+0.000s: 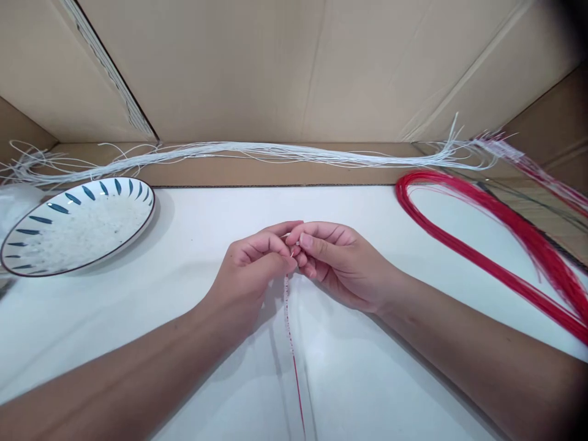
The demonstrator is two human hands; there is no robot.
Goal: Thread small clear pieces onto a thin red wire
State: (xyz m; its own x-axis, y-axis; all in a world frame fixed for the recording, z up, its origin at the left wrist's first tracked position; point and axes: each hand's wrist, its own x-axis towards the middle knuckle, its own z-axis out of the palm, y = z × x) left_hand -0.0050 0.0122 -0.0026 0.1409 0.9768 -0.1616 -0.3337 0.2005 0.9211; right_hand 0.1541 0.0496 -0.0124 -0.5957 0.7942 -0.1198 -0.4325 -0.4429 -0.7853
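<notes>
My left hand (257, 263) and my right hand (337, 260) meet at the centre over the white tabletop. The left thumb and index finger pinch a red thread (297, 383), which hangs down toward the front edge of the view. Small whitish beads (287, 306) line the upper part of this thread. My right thumb and index finger are pressed together near a tiny pale piece, too small to make out well. The thread's upper end is mostly hidden among the fingertips.
An oval plate (21, 244) with blue leaf marks holds whitish bits at the left. White strands (257, 149) lie along a cardboard ledge (275, 176) at the back. A looped red thread bundle (463, 248) lies at the right, beside more strands (528, 160). Cardboard walls (239, 67) rise behind.
</notes>
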